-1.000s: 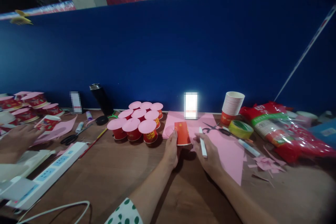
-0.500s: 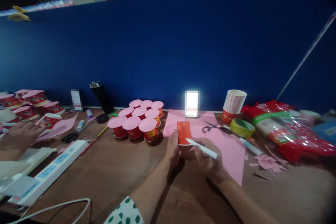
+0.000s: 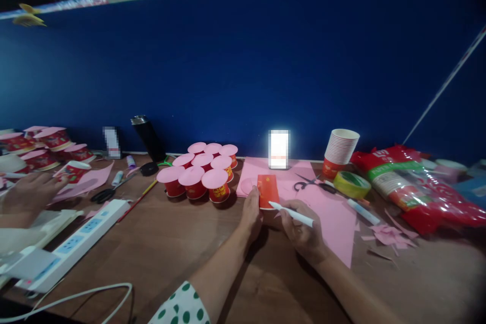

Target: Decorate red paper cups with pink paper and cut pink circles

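The grip of the right hand (image 3: pixel 304 233) is pinched on a white pen (image 3: pixel 291 214), which lies nearly level with its tip pointing toward ten o'clock and touching the foot of a red paper cup (image 3: pixel 268 191). The grip of the left hand (image 3: pixel 252 215) is closed against the cup's left side, thumb up along its wall. The cup stands upside down on a pink paper sheet (image 3: pixel 334 217), at the middle of the brown worktop (image 3: pixel 159 248).

At nine o'clock from the cup is a cluster of red cups capped with pink discs (image 3: pixel 201 177). At twelve o'clock a lit phone (image 3: pixel 279 149) leans on the blue wall. At two o'clock lie black scissors (image 3: pixel 313 185), with a yellow-green tape roll (image 3: pixel 351 185) and a stack of paper cups (image 3: pixel 339 149) beyond them. Pink scraps (image 3: pixel 387 238) lie at four o'clock, near a red plastic bag (image 3: pixel 410 187). Far out at nine o'clock, another person's hand (image 3: pixel 26 195) rests beside a white power strip (image 3: pixel 76 243).
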